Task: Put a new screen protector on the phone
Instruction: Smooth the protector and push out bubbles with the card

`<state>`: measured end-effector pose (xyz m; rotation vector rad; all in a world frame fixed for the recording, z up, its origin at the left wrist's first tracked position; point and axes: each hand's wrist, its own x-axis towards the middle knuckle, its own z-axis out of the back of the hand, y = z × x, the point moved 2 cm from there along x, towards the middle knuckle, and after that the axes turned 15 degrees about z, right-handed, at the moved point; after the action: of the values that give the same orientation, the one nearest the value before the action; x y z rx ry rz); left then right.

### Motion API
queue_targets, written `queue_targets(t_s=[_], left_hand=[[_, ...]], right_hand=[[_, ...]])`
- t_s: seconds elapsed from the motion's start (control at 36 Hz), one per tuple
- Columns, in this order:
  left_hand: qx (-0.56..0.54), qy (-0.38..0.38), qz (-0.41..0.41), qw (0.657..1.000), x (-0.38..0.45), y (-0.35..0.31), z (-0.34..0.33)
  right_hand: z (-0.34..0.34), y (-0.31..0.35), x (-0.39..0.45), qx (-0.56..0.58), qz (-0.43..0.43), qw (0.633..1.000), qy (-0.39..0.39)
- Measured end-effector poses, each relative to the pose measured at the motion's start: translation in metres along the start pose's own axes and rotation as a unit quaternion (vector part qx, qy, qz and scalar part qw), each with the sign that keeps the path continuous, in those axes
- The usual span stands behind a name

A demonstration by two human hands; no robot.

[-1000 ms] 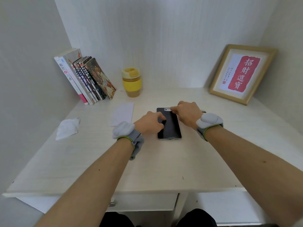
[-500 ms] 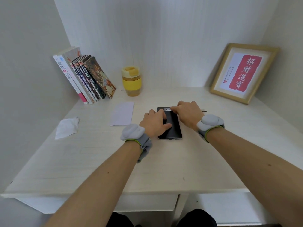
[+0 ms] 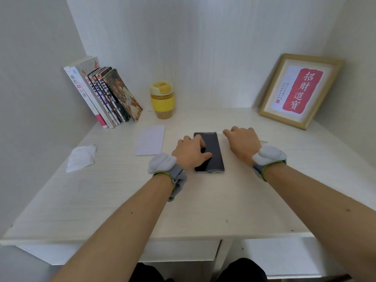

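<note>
The left hand [image 3: 190,152] rests on the left half of the phone [image 3: 211,153], its thumb and fingertips pressed on the dark screen with the fingers bent over the near-left edge, holding the phone down on the desk [image 3: 122,200]. The right hand [image 3: 242,142] lies just beside the phone's far right corner, knuckles up and fingers curled; a thin clear film [image 3: 219,132] runs from that corner to its fingertips, which seem to pinch it, though the grip itself is hidden under the hand. The phone lies flat, face up, at the middle of the desk. To its left lies a white paper sleeve [image 3: 150,140], and farther left a crumpled wipe [image 3: 81,157]. At the back stand leaning books [image 3: 103,96], a yellow cup [image 3: 162,100] and a framed picture [image 3: 299,90].
</note>
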<state>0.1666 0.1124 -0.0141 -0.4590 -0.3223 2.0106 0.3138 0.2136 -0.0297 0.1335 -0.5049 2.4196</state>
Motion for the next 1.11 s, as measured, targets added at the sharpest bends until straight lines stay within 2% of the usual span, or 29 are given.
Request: queue_targets(t_s=[0.19, 0.47, 0.78, 1.11], left_hand=[[0.007, -0.004, -0.001, 1.000, -0.004, 0.001, -0.001], [0.022, -0.012, -0.013, 1.000, -0.009, 0.002, -0.001], [-0.006, -0.002, -0.026, 1.000, 0.000, 0.008, 0.001], [-0.023, 0.001, -0.030, 0.999, 0.004, 0.010, 0.000]], right_hand=[[0.017, 0.000, -0.007, -0.027, -0.010, 1.000, 0.008], [0.029, 0.040, -0.010, -0.068, 0.118, 0.991, 0.000], [0.024, 0.030, 0.020, -0.035, 0.069, 0.997, 0.018], [0.018, 0.027, 0.020, -0.047, 0.075, 0.996, 0.011]])
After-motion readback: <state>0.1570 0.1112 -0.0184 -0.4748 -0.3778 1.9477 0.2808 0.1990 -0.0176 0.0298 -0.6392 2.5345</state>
